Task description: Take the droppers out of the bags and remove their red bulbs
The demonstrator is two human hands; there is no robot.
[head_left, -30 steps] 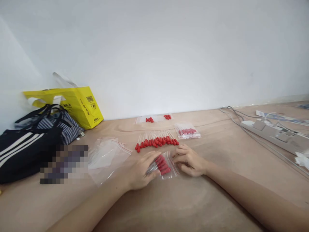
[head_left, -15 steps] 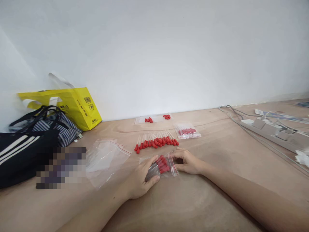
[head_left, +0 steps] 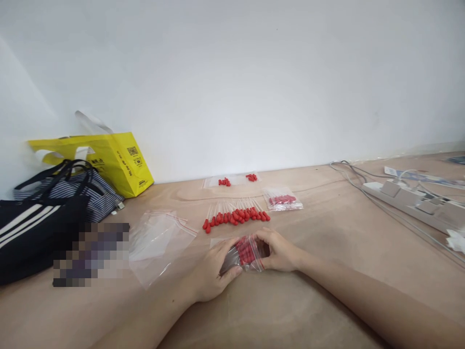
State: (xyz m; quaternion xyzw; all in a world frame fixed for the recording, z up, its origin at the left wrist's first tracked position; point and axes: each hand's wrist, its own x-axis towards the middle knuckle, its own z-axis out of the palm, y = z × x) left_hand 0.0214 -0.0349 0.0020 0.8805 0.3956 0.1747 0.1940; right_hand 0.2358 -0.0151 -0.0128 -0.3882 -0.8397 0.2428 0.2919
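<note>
A clear zip-lock bag (head_left: 257,253) lies between my hands. Inside it are several droppers (head_left: 245,250), their red bulbs toward the right and their thin clear stems toward the left. My left hand (head_left: 207,274) grips the bag's left part, thumb at the near edge and fingers at the far edge. At the red-striped zip end, my right hand (head_left: 281,251) has its thumb and fingers closed on the opposite edges, so the zip end bows up. Just beyond lies a row of loose droppers (head_left: 236,215), bulbs toward me.
Flat zip-lock bags (head_left: 160,237) lie left of my hands. A filled bag of droppers (head_left: 282,199) is behind on the right, with more droppers (head_left: 224,182) near the wall. Bags (head_left: 134,169) stand far left; a power strip (head_left: 407,196) with cables sits right.
My right hand has moved from beside the zip end to gripping its edges. The zip end now bows upward, and my left hand's hold has shifted slightly.
</note>
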